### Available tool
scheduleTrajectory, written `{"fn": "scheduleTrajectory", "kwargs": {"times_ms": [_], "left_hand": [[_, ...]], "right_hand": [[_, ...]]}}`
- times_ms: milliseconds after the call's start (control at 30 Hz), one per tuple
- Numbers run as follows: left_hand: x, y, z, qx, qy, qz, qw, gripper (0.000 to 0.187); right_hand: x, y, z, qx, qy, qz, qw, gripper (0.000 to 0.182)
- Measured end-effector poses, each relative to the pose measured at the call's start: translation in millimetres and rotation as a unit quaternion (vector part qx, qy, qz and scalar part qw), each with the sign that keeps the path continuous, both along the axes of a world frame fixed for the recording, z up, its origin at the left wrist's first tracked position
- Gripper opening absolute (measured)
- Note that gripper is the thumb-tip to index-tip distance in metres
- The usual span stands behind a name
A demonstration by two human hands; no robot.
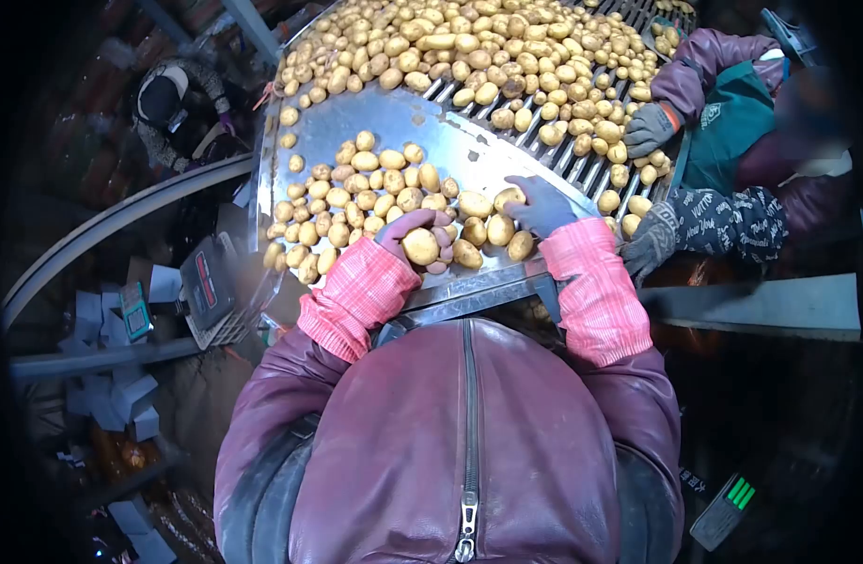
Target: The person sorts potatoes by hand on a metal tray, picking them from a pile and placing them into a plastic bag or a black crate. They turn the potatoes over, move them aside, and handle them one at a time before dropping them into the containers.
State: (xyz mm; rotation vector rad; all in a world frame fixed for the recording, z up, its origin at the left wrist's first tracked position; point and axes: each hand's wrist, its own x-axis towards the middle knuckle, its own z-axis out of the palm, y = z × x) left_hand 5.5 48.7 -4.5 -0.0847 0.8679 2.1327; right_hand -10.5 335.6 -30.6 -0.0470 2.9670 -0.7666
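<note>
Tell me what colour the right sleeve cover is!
The right sleeve cover is pink with pale checks, best seen in the head view.

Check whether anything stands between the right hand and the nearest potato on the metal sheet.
Nothing visible stands in the way: the right hand is right at the nearest potato on the metal sheet.
</note>
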Motion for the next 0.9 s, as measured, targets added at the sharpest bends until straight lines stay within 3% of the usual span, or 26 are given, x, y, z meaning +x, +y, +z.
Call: {"fn": "scheduleTrajectory", "kwargs": {"times_ms": [33,67,167,200,300,333,367,433,467,567,667,733,833,900], "left_hand": [[11,-6,5,-0.095,0.065,0.023,0.993,0.034],[14,-9,7,-0.112,0.06,0.018,0.992,0.035],[19,-18,13,-0.089,-0.024,0.014,0.996,0.041],[19,-23,20,-0.082,-0.039,0.0,0.996,0.052],[31,-23,-3,-0.072,0.166,0.03,0.983,0.066],[33,-23,15,-0.046,0.104,0.022,0.993,0.068],[36,-22,34,-0.022,0.04,0.016,0.999,0.07],[33,-23,26,0.102,-0.049,0.021,0.993,0.055],[34,-23,23,0.082,-0.057,0.016,0.995,0.053],[37,-24,18,0.053,-0.07,0.019,0.996,0.048],[39,-32,13,0.081,-0.048,0.08,0.992,0.048],[38,-38,8,0.196,-0.132,0.103,0.966,0.046],[44,-38,9,0.236,-0.199,0.191,0.932,0.047],[46,-36,11,0.257,-0.17,0.193,0.932,0.052]], "right_hand": [[-2,-6,-6,0.053,-0.018,0.042,0.998,0.046],[-6,-8,-23,0.023,0.034,0.016,0.999,0.05],[-18,-13,-10,-0.007,-0.041,0.004,0.999,0.052],[-17,-14,-3,-0.059,-0.065,-0.041,0.995,0.055],[-1,-28,37,-0.275,-0.08,0.001,0.958,0.061],[9,-39,48,-0.417,-0.131,0.01,0.899,0.066],[12,-38,46,-0.343,-0.121,0.035,0.931,0.067],[15,-28,43,-0.185,-0.092,0.088,0.974,0.069],[20,-26,32,-0.013,-0.047,0.132,0.99,0.065],[21,-34,5,0.122,-0.064,0.14,0.98,0.062],[20,-26,14,0.029,-0.039,0.086,0.995,0.054],[19,-26,25,-0.038,-0.022,0.053,0.998,0.053],[23,-57,58,-0.285,-0.112,0.06,0.95,0.055],[20,-70,69,-0.332,-0.164,0.064,0.927,0.055]]}}
